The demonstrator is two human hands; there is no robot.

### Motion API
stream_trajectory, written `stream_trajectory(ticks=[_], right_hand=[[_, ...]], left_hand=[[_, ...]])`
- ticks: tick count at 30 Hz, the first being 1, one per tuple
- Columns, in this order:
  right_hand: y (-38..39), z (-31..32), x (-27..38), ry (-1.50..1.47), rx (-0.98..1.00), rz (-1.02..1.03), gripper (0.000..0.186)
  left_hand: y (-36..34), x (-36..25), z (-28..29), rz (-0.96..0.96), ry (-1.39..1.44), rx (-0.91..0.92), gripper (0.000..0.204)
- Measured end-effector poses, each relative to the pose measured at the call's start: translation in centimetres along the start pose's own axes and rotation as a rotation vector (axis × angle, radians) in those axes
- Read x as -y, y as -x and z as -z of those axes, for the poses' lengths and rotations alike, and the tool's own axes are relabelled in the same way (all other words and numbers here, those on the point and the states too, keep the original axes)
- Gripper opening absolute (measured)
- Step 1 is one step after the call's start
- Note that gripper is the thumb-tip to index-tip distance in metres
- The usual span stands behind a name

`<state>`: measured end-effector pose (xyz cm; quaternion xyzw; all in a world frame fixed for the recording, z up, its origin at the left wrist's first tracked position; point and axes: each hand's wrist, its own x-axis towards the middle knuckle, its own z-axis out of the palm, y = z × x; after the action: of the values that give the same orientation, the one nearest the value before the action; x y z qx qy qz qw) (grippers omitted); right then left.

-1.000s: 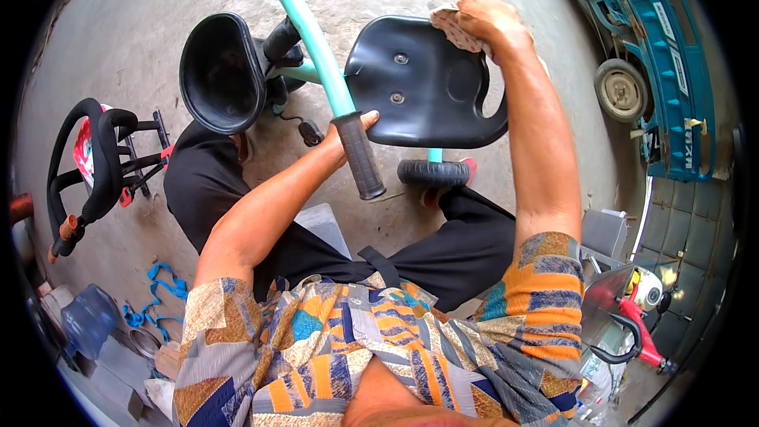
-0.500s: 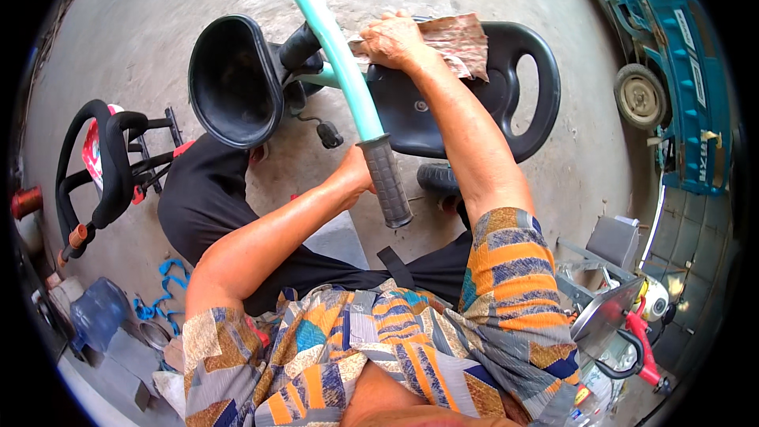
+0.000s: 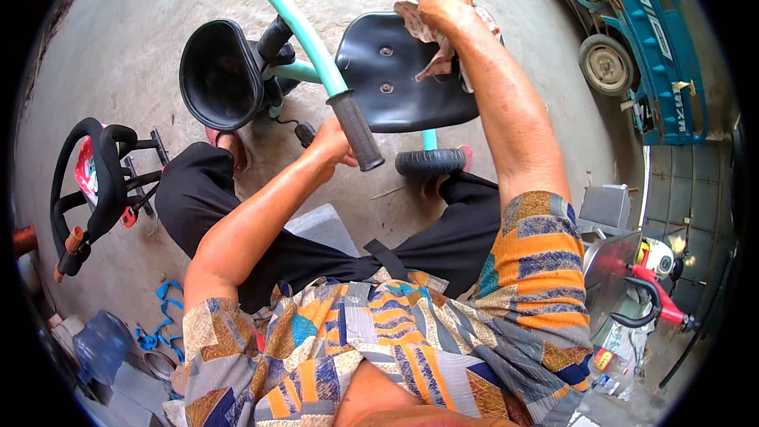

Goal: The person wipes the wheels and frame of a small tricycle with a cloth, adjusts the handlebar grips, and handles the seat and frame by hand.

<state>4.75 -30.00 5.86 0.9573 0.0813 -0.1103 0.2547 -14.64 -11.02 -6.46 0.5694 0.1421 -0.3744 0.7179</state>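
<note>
A child's tricycle stands before me, with a mint-green handlebar (image 3: 304,28), a black front basket (image 3: 217,75) and a black seat (image 3: 375,83) showing two bolt heads. My right hand (image 3: 447,9) is closed on a crumpled pinkish cloth (image 3: 431,43), pressed against the seat's far right part. Beside the near handlebar grip (image 3: 356,130), my left hand (image 3: 328,146) has its fingers curled; the grip partly covers it, and what it holds, if anything, is hidden. A black wheel (image 3: 431,162) shows below the seat, and a pedal (image 3: 304,134) hangs near my left hand.
A black-framed item with padded loops (image 3: 111,166) lies on the floor at left, near a blue strap (image 3: 162,316) and a blue plastic jug (image 3: 103,324). At right stand a teal cargo vehicle (image 3: 656,47), a grey box (image 3: 607,205) and a red-handled object (image 3: 664,300).
My right hand has moved right and farther off with the cloth, toward the seat's far right edge. The tricycle has shifted or turned slightly left in view. My left hand has moved slightly up and left.
</note>
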Motion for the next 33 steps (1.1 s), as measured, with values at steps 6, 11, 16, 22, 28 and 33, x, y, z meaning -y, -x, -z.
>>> stream_trajectory(ticks=[6,11,16,22,28,33], right_hand=[[6.5,3.4,-4.0,-0.403,-0.057,-0.180,0.030],[9.4,-6.3,-7.2,-0.751,-0.670,-0.131,0.038],[15.0,-5.5,0.5,-1.090,-0.924,-0.494,0.039],[16.6,-10.4,6.2,-1.452,-1.203,-0.521,0.030],[16.6,-13.1,10.0,-1.362,-1.190,-0.448,0.019],[16.5,-16.9,12.7,-1.078,-1.000,-0.558,0.017]], left_hand=[[-0.6,-0.4,-0.6,-0.081,0.024,-0.014,0.080],[-0.3,0.8,-2.1,-0.074,0.029,0.002,0.076],[-0.7,2.0,-1.3,-0.106,0.015,-0.053,0.076],[0.5,1.2,-1.5,-0.056,0.064,-0.075,0.076],[2.2,0.3,-1.7,-0.046,0.099,-0.041,0.072],[2.4,0.2,-1.5,-0.020,0.106,0.008,0.068]])
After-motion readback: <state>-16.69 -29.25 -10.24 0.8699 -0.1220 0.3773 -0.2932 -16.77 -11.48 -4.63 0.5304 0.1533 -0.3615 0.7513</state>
